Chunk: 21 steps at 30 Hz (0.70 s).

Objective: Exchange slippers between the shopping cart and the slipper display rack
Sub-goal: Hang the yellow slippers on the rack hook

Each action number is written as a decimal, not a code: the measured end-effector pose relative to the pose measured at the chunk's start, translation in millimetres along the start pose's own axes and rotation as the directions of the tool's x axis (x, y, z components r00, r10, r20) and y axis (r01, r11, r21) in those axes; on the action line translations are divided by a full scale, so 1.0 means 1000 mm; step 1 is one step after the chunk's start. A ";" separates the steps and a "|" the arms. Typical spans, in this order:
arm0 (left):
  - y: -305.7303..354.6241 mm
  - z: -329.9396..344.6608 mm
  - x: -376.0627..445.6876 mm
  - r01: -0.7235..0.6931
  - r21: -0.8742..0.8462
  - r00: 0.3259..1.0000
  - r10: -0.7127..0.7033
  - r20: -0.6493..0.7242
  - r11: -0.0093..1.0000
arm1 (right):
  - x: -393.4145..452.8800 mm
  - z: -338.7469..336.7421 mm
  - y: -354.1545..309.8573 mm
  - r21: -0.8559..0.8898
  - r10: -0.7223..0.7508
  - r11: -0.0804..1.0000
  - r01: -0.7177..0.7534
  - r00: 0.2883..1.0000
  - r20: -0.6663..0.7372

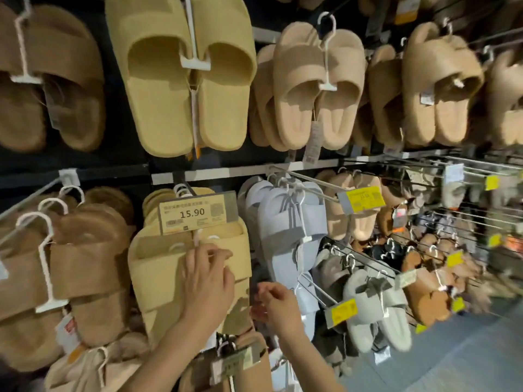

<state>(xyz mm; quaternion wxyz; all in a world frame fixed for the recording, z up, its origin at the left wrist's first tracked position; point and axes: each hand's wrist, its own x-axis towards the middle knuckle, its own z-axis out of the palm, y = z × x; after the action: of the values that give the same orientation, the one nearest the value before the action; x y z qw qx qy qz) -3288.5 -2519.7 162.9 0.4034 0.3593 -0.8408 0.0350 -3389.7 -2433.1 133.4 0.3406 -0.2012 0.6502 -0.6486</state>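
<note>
Pressing on the yellow slippers (158, 278) just under the 15.90 price tag (195, 215), the left hand (208, 281) pinches their white hanger (197, 239); the right hand (276, 302), lower right of that tag, curls its fingers on nothing visible

Dark display rack (124, 154) with pale rails and wire hooks, hung with slippers on white hangers. At 11 o'clock, brown pair (53, 80); at 12, yellow pair (186, 89); at 1, beige pairs (314, 89). At 9, brown stack (82, 267); centre, yellow stack (158, 278) under price tag (195, 215); beside it at 3, grey-blue pairs (288, 236). Grey floor (452, 360) at 5.
</note>
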 end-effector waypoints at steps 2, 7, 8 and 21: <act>0.020 0.012 -0.005 -0.060 -0.079 0.998 0.062 0.020 0.995 | -0.003 -0.029 0.001 -0.135 -0.091 0.988 0.074 0.988 -0.126; 0.108 0.049 -0.031 -0.211 -0.365 0.964 0.254 0.073 0.907 | -0.062 -0.133 0.003 -0.437 -0.292 0.896 0.078 0.845 -0.448; 0.132 0.055 -0.043 -0.228 -0.421 0.951 0.294 0.099 0.878 | -0.083 -0.156 0.003 -0.481 -0.304 0.877 0.025 0.804 -0.511; 0.415 -0.052 -0.270 -0.428 -0.876 0.402 0.915 0.036 0.223 | -0.426 -0.326 0.112 -0.119 -0.120 0.962 -0.246 0.011 -0.993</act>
<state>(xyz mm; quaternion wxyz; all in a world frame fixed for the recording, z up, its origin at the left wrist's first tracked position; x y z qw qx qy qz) -3405.0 -2039.5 103.9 0.1818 -0.2868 -0.9085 -0.2438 -3306.0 -1894.4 77.1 -0.2153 0.2993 0.7871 -0.4946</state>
